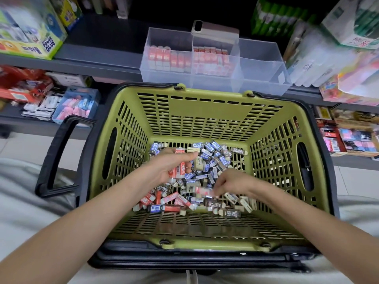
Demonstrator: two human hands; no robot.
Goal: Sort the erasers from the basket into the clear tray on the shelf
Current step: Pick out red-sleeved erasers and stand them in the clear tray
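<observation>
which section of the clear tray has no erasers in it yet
The right section of the tray: it is bare, while the left and middle sections hold rows of red erasers.

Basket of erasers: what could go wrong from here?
1. The left grip holds several red erasers at once; one may slip back into the basket.
2. The right grip pinches an eraser from a mixed red, blue and brown pile; a wrong kind could reach the clear tray.
</observation>
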